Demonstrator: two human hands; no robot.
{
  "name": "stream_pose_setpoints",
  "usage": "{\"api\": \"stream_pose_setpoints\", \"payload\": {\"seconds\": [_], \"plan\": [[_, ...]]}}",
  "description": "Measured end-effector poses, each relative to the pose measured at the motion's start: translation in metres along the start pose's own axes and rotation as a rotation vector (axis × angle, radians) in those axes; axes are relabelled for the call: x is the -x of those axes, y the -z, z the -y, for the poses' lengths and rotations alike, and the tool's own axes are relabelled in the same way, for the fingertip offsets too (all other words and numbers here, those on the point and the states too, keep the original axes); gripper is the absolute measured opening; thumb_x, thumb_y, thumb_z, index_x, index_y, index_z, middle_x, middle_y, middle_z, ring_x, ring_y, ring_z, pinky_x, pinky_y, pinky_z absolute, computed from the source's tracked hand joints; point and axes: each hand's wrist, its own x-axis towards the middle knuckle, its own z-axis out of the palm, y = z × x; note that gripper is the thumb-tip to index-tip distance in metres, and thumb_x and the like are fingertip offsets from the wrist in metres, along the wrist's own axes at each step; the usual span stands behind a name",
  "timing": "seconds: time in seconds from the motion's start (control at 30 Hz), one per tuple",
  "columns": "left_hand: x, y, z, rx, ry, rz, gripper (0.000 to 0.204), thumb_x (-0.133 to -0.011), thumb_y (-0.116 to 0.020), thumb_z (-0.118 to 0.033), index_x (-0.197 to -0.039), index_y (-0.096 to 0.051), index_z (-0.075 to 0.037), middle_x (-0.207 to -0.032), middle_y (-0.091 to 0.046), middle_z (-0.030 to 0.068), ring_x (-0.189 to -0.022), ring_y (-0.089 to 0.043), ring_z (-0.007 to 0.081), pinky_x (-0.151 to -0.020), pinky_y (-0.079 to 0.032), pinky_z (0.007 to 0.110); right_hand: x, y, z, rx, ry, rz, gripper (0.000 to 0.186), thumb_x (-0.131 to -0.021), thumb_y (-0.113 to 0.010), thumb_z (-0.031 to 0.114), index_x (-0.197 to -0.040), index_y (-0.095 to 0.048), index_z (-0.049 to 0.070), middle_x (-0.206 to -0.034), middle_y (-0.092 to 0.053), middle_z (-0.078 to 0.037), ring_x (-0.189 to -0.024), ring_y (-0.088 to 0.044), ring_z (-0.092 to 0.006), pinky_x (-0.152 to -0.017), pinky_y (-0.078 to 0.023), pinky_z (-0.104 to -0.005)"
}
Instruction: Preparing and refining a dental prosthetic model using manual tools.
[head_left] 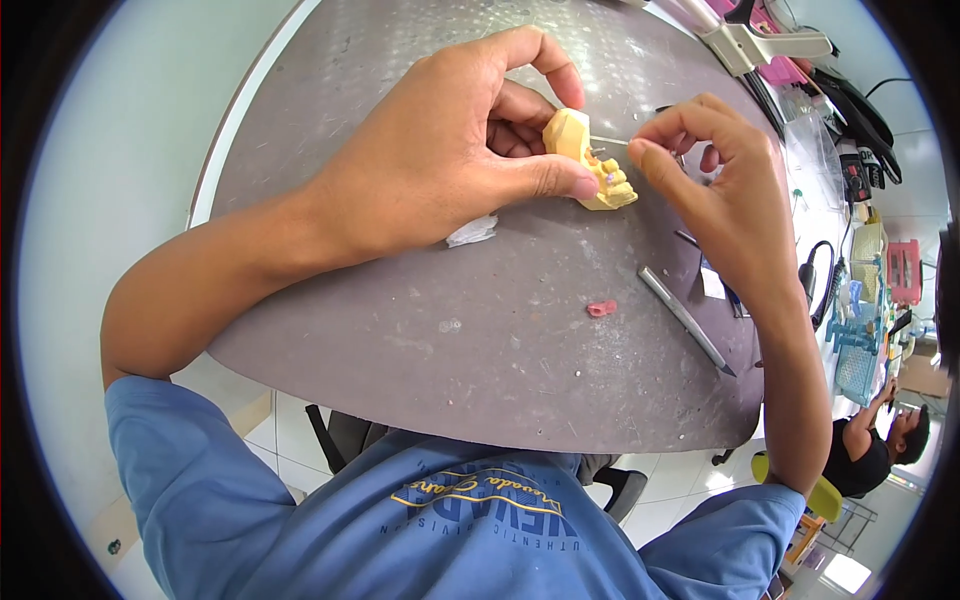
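Observation:
A yellow dental cast (568,135) with a row of moulded teeth is held up over the table by my left hand (440,150). The thumb presses on its near side, and the index finger arches above it. My right hand (710,150) is closed in a pinch just right of the cast. From its fingertips a thin pale wire-like piece (612,141) reaches across to the cast; whether its end touches the cast I cannot tell. Small metal bits show by the teeth. Below lies a small pink-red piece (601,309), with a grey pen-like tool (686,322) to its right.
The grey-brown table (430,340) curves around me. A crumpled white scrap (472,231) lies under my left wrist. Cream-handled equipment (765,45), cables and bags crowd the far right. Baskets (857,365) stand at the right, and another person (868,450) in black sits beyond.

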Motion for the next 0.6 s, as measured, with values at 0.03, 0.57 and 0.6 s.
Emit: {"api": "stream_pose_setpoints", "payload": {"seconds": [0.03, 0.57, 0.6], "plan": [[0.0, 0.001, 0.0, -0.027, 0.006, 0.007, 0.038, -0.084, -0.074, -0.008, -0.109, -0.046, -0.006, -0.092, -0.07, 0.0097, -0.086, -0.063, 0.0093, -0.081, -0.049, 0.023, 0.0, -0.002, 0.002, -0.002, -0.01, 0.02, 0.017, -0.078, -0.07, 0.015, -0.087, -0.071, 0.002, -0.079, -0.065, -0.012, -0.074, -0.063, -0.0229, -0.07, -0.048, -0.0335], [-0.001, 0.002, -0.004, -0.003, -0.02, 0.002, 0.037, -0.082, -0.076, -0.009, -0.105, -0.046, -0.005, -0.088, -0.07, 0.0083, -0.084, -0.063, 0.0097, -0.076, -0.048, 0.025, -0.018, 0.008, 0.019, -0.349, -0.205, 0.062, 0.023, -0.083, -0.065, 0.021, -0.081, -0.067, -0.002, -0.066, -0.061, -0.002, -0.063, -0.053, -0.0072, -0.055, -0.038, -0.0259], [0.0, 0.003, -0.004, -0.016, 0.0, 0.011, 0.038, -0.082, -0.076, -0.009, -0.105, -0.046, -0.005, -0.088, -0.07, 0.0082, -0.083, -0.062, 0.0096, -0.076, -0.048, 0.025, -0.022, 0.007, 0.021, -0.329, -0.162, 0.054, 0.024, -0.083, -0.064, 0.021, -0.081, -0.066, -0.002, -0.068, -0.062, -0.004, -0.063, -0.054, -0.0088, -0.057, -0.04, -0.0269]]}}
